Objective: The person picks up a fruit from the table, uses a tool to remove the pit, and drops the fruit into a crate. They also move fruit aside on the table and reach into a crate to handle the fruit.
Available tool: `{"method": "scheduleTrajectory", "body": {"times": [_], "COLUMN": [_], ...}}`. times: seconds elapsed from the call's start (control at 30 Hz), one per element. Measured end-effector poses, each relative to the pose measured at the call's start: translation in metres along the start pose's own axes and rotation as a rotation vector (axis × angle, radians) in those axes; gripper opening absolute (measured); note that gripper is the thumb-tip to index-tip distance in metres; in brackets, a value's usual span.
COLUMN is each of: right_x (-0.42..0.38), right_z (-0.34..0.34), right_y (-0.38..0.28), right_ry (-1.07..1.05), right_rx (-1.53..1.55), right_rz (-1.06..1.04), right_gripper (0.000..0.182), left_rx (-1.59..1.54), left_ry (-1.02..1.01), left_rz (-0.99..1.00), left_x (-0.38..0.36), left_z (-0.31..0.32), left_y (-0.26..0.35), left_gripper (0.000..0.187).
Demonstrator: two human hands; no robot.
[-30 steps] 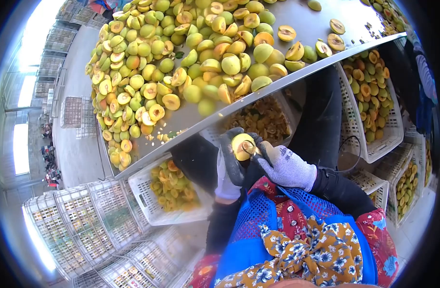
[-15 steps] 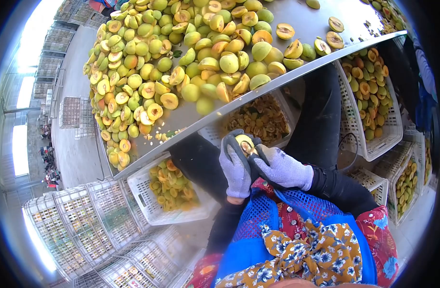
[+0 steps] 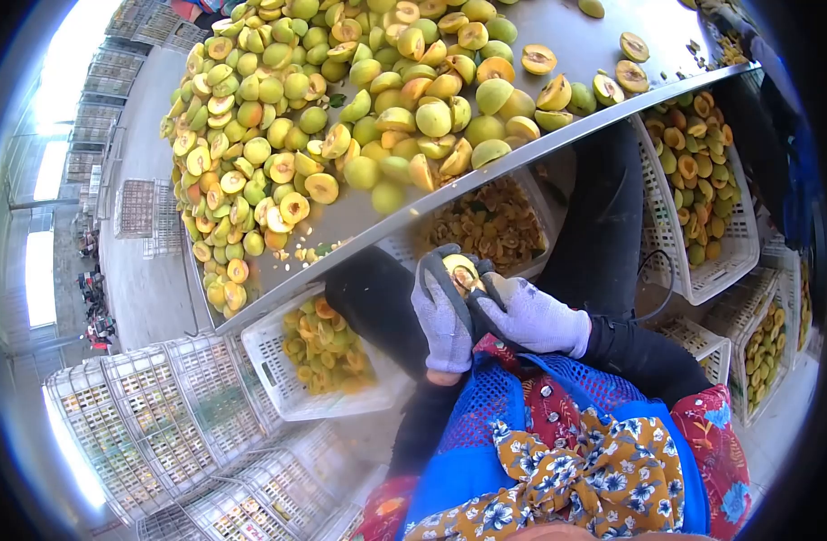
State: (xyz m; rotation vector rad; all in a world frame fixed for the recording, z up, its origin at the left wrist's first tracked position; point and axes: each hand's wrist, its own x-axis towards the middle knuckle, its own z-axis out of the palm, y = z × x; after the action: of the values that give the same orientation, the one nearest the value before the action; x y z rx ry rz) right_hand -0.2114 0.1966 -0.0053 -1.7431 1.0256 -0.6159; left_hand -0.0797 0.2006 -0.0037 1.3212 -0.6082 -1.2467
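Note:
In front of my lap, my left hand (image 3: 443, 311) in a lilac and dark-palmed glove is closed around a cut apricot half (image 3: 459, 268), its pale yellow face turned up. My right hand (image 3: 532, 311), gloved alike, is closed against the fruit from the other side. A dark curved shape shows at the cut face near the right thumb; whether it is a small tool or the pit hollow I cannot make out. Above both hands, a metal table (image 3: 341, 213) bears a heap of yellow-green apricots (image 3: 278, 126), many of them halved.
A crate (image 3: 539, 212) of flattened pieces stands below the table edge. Crates of apricot halves stand at left (image 3: 274, 374) and right (image 3: 742, 243). Stacked white crates (image 3: 152, 406) fill the lower left. Dark-clothed legs lie under the table edge. Another person's sleeve (image 3: 796, 135) shows far right.
Both hands stay closed together around the apricot half, nearly unmoved. The view has shifted very slightly. At the far upper right, the other person's arm has moved.

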Motion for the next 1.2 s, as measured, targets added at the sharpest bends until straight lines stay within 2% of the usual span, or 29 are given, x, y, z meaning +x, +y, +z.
{"method": "scheduleTrajectory", "body": {"times": [0.03,0.1,0.17,0.2,0.27,0.33,0.43,0.5,0.57,0.67,0.7,0.73,0.8,0.83,0.9,0.93,1.0,1.07,1.1,1.17,1.2], "right_x": [0.001,0.002,-0.003,-0.005,-0.006,-0.008,-0.007,-0.009,-0.007,-0.006,-0.005,-0.007,-0.007,-0.007,-0.010,-0.008,-0.009,-0.011,-0.013,-0.007,-0.006], "right_z": [-0.002,-0.005,-0.017,-0.021,-0.022,-0.022,-0.020,-0.019,-0.019,-0.026,-0.024,-0.022,-0.022,-0.018,-0.011,-0.015,-0.021,-0.026,-0.028,-0.035,-0.031], "right_y": [0.003,0.003,-0.010,-0.017,-0.015,-0.012,-0.006,-0.007,-0.004,-0.008,-0.006,-0.004,0.000,0.001,0.001,0.001,0.000,-0.003,-0.005,-0.017,-0.007], "right_ry": [-0.009,-0.032,-0.104,-0.140,-0.161,-0.175,-0.152,-0.146,-0.130,-0.319,-0.278,-0.301,-0.347,-0.292,-0.176,-0.227,-0.324,-0.313,-0.284,-0.279,-0.450], "right_rx": [0.065,0.197,-0.023,-0.131,-0.130,-0.128,0.527,0.360,0.303,0.822,0.801,0.842,0.919,0.781,0.502,0.625,0.882,1.039,1.107,1.292,1.627], "right_rz": [0.012,0.036,0.157,0.217,0.174,0.140,0.282,0.151,0.230,0.552,0.441,0.464,0.497,0.441,0.329,0.355,0.416,0.478,0.499,0.677,0.711], "right_gripper": [0.033,0.031,0.030,0.029,0.029,0.029,0.031,0.035,0.041,0.045,0.046,0.046,0.045,0.045,0.045,0.044,0.044,0.040,0.038,0.034,0.034], "left_rx": [-0.011,0.208,0.428,0.439,0.451,0.325,0.088,0.114,0.134,0.104,0.044,-0.013,0.269,0.413,0.250,0.165,0.174,0.179,0.120,-0.002,0.012], "left_ry": [0.022,-0.005,-0.055,-0.061,-0.080,-0.087,-0.067,-0.088,-0.105,-0.116,-0.112,-0.103,-0.109,-0.114,-0.146,-0.162,-0.143,-0.122,-0.127,-0.136,-0.173], "left_rz": [0.003,0.097,0.234,0.221,0.202,0.147,0.032,0.051,0.072,0.065,0.041,0.015,0.140,0.203,0.039,-0.042,0.042,0.136,0.091,0.006,0.021], "left_x": [-0.001,-0.001,0.000,0.000,0.003,0.001,-0.002,-0.001,0.001,0.002,0.001,-0.001,-0.001,-0.001,0.001,0.003,0.000,-0.001,-0.002,-0.001,-0.001], "left_z": [0.002,-0.002,-0.003,-0.003,0.000,0.005,0.008,0.006,0.006,0.003,0.003,0.002,0.001,0.000,-0.003,-0.003,-0.002,0.001,0.001,0.001,0.001], "left_y": [-0.001,-0.006,-0.003,-0.003,-0.003,-0.001,-0.004,-0.005,-0.007,-0.008,-0.009,-0.010,-0.004,-0.002,-0.005,-0.007,-0.014,-0.017,-0.017,-0.016,-0.015], "left_gripper": [0.035,0.033,0.032,0.032,0.032,0.034,0.036,0.035,0.035,0.035,0.034,0.034,0.034,0.034,0.033,0.033,0.033,0.033,0.034,0.036,0.037]}}
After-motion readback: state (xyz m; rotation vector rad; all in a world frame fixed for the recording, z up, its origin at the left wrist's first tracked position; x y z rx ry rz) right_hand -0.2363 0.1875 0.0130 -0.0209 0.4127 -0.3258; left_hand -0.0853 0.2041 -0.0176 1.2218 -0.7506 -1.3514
